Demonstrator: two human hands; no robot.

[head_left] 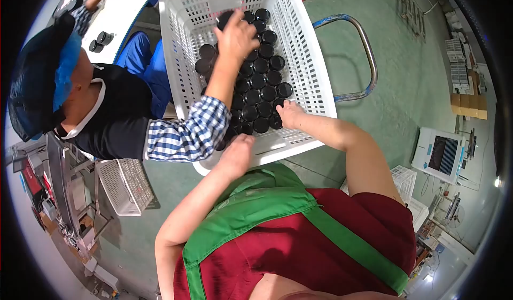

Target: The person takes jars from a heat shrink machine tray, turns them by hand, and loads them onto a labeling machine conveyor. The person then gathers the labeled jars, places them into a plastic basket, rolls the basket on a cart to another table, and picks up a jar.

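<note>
Several round black-lidded jars (249, 113) stand packed in rows inside a large white plastic basket (315, 81). My right hand (291, 114) reaches over the basket's right side, its fingers bent down against a black jar (276, 121) at the end of a row. My left hand (239, 153) is at the near rim, fingers curled together beside the closest jars; whatever lies under them is hidden. A co-worker's hand (238, 37) is over the far part of the basket, at a dark jar (225, 20).
The co-worker (117, 113) sits at the left, one checked sleeve (187, 131) crossing the basket. Behind is a white table (120, 19) with black jars (100, 41). A metal tube handle (368, 54) juts out right of the basket. Another white basket (125, 187) stands on the floor.
</note>
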